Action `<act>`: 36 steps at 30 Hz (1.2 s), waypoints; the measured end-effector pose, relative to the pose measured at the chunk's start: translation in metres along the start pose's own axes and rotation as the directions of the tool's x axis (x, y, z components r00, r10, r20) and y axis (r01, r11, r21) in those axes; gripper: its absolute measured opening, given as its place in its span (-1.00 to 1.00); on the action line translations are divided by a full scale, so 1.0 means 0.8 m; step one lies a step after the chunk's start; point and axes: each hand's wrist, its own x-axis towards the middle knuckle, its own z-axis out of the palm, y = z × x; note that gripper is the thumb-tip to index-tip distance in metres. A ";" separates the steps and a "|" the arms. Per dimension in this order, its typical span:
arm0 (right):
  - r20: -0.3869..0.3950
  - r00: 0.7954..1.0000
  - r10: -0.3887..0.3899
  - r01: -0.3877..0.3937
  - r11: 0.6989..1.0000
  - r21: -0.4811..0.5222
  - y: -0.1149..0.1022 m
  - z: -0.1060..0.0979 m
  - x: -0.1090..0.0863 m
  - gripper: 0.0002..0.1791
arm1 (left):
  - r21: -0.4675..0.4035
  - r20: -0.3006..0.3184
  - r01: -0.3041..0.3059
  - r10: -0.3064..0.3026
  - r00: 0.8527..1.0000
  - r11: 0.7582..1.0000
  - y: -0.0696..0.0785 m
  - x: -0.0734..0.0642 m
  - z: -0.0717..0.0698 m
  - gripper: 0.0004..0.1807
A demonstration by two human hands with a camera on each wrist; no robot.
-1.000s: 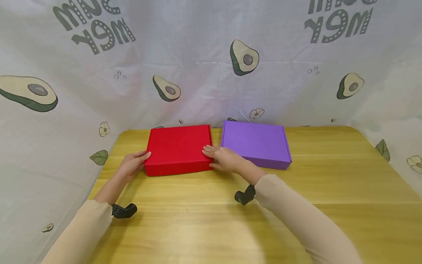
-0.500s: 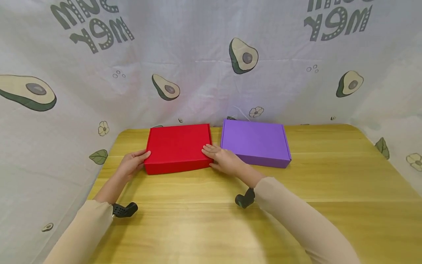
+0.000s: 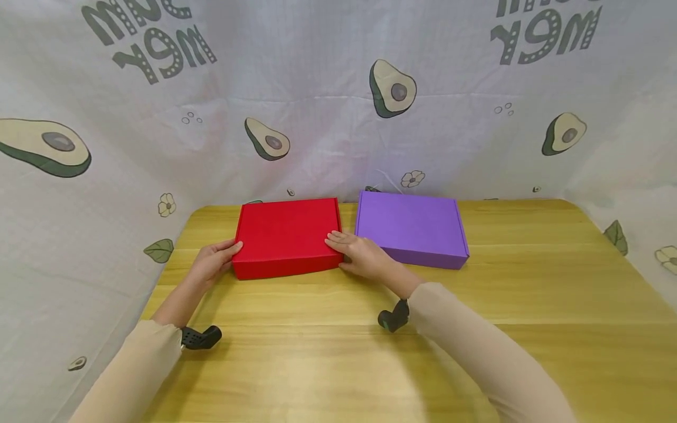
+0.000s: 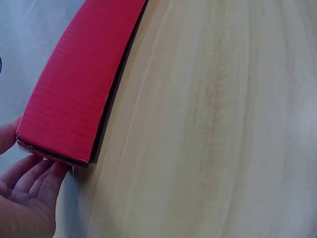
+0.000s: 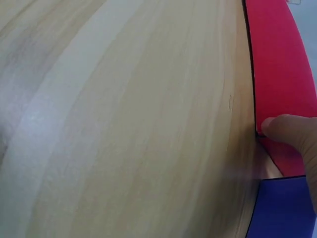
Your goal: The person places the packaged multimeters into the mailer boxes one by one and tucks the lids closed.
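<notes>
A flat red cardboard box (image 3: 288, 235) lies lid-shut near the back of the table, left of the middle. My left hand (image 3: 211, 264) holds its left end near the front corner, thumb at the top edge and fingers against the side. In the left wrist view the fingertips (image 4: 52, 171) meet the box's corrugated end. My right hand (image 3: 359, 254) holds the opposite end, with fingers over the top edge. Its thumb (image 5: 282, 129) presses on the front face near the corner in the right wrist view.
A flat purple box (image 3: 409, 226) lies just right of the red one, with a narrow gap between them; my right hand overlaps its front left corner. A patterned cloth (image 3: 328, 70) hangs behind the wooden table (image 3: 296, 364).
Both hands keep their places on the red box, and neither box visibly moves. Only the head view shifts slightly.
</notes>
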 end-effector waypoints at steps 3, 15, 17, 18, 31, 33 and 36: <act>-0.006 1.000 0.000 0.000 1.000 -0.004 0.000 0.001 0.000 -0.30 | -0.001 -0.002 -0.004 0.004 1.000 1.000 -0.001 0.000 0.000 -0.26; -0.120 0.989 0.081 -0.068 0.992 0.104 -0.010 0.020 -0.007 -0.27 | 0.048 -0.061 0.018 -0.015 0.998 0.999 -0.004 -0.006 0.007 -0.25; -0.178 0.976 0.123 -0.091 0.979 0.180 -0.018 0.026 -0.008 -0.25 | 0.033 -0.076 0.022 -0.019 0.997 0.999 -0.006 -0.007 0.006 -0.26; -0.215 0.965 0.153 -0.105 0.970 0.217 -0.023 0.028 -0.008 -0.24 | 0.016 -0.082 0.020 -0.018 0.996 1.000 -0.007 -0.008 0.006 -0.26; -0.224 0.783 0.581 -0.349 0.707 0.616 -0.053 0.050 0.008 -0.30 | -0.019 -0.119 0.010 -0.012 0.993 1.000 -0.006 -0.004 0.009 -0.26; -0.195 0.765 0.613 -0.370 0.667 0.647 -0.051 0.052 0.010 -0.31 | -0.033 -0.122 0.015 -0.019 0.992 0.999 -0.006 -0.004 0.010 -0.25; -0.173 0.750 0.638 -0.376 0.627 0.683 -0.050 0.053 0.012 -0.31 | -0.039 -0.136 0.001 -0.006 0.991 0.999 -0.006 -0.004 0.010 -0.24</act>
